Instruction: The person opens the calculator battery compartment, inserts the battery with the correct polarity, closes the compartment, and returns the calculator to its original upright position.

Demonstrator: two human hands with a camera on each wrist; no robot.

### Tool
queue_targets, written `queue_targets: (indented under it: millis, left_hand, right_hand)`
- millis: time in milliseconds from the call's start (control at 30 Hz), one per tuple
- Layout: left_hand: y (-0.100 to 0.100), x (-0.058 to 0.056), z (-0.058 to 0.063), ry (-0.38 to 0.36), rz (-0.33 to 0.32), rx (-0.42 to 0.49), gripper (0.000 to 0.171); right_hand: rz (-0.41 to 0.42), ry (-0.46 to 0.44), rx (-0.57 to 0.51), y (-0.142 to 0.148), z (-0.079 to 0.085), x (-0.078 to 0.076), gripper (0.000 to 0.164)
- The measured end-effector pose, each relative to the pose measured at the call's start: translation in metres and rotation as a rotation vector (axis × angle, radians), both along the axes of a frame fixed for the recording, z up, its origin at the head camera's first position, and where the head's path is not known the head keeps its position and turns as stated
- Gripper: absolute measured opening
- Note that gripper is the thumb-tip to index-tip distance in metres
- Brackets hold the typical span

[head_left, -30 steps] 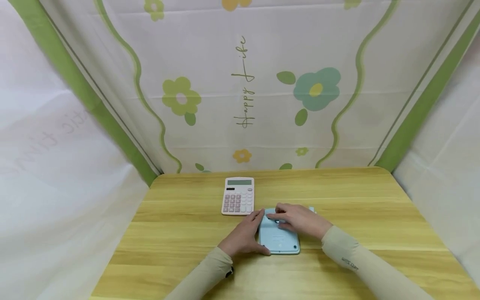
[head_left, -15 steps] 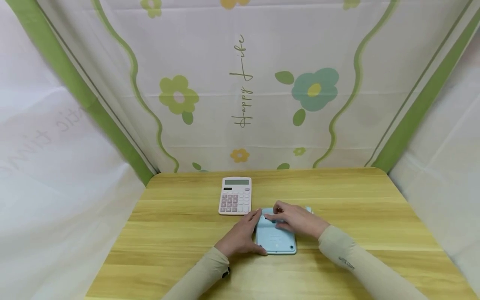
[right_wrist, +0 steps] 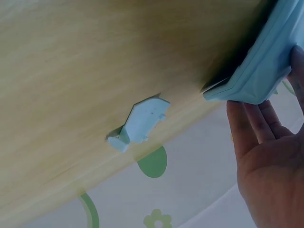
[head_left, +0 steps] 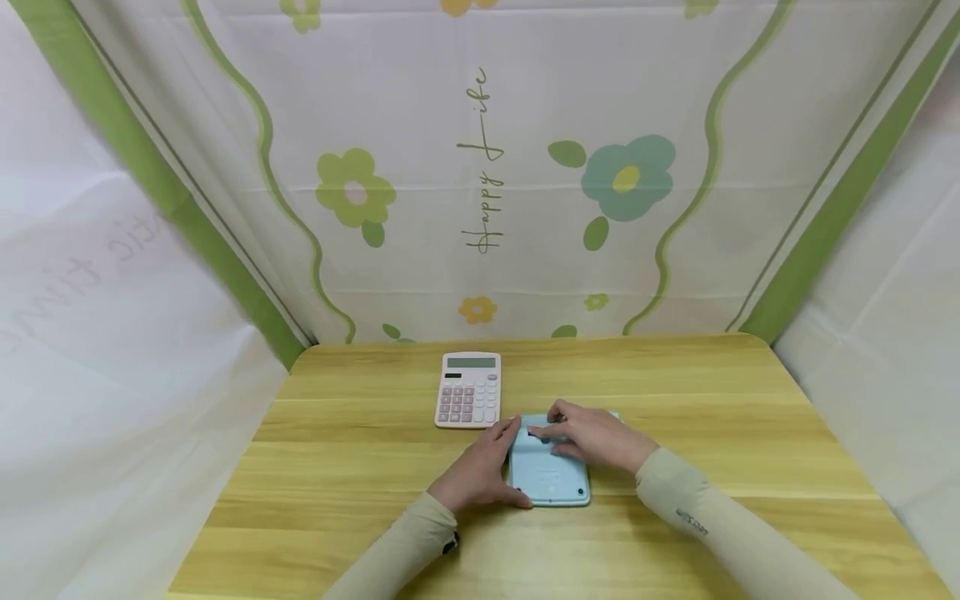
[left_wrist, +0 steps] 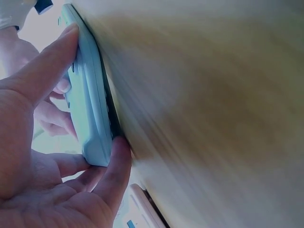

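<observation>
A light-blue calculator lies face down on the table, a dark opening near the far end of its back. My left hand grips its left side, thumb at the near corner and fingers along the far left edge. In the left wrist view one fingertip reaches the underside. My right hand is bent over the far right part, its index fingertip at the dark opening. In the right wrist view, its fingers hold the calculator's edge, with the thumb on the back. Whatever lies inside the opening is covered by the fingers.
A small light-blue battery cover lies on the wooden table to the right of the calculator, mostly behind my right hand in the head view. A pink-and-white calculator lies face up at the far left. A flowered curtain hangs behind the table.
Both hands keep nearly the same hold. The right hand shifts slightly over the opening, and less of the battery cover shows beyond it. The head view has drifted a little.
</observation>
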State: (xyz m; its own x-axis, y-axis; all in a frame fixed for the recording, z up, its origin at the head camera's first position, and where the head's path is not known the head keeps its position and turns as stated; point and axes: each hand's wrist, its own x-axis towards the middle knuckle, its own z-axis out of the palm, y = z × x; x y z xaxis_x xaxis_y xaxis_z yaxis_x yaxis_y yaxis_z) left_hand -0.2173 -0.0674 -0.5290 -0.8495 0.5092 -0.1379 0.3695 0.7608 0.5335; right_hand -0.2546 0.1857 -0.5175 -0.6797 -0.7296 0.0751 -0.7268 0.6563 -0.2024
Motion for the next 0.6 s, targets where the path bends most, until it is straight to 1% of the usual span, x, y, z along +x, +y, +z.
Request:
queue_targets:
  millis: [100,233,467,600]
  left_hand:
    - [0.0,0.0,0.002,-0.005,0.005,0.007,0.128]
    - [0.001,0.001,0.001,-0.006,0.0,-0.006,0.128]
    - [0.002,0.002,0.0,-0.004,0.002,-0.003,0.129]
    - [0.001,0.001,0.002,-0.001,0.007,0.002,0.128]
  right_hand:
    - [0.001,-0.018,-0.037,0.002,0.0,0.0,0.046]
    - [-0.001,-0.036,-0.073,0.009,0.001,0.003,0.043]
    - [-0.052,-0.042,-0.06,0.021,0.001,0.008,0.041]
    - [-0.052,-0.036,-0.054,0.022,0.003,0.006,0.04]
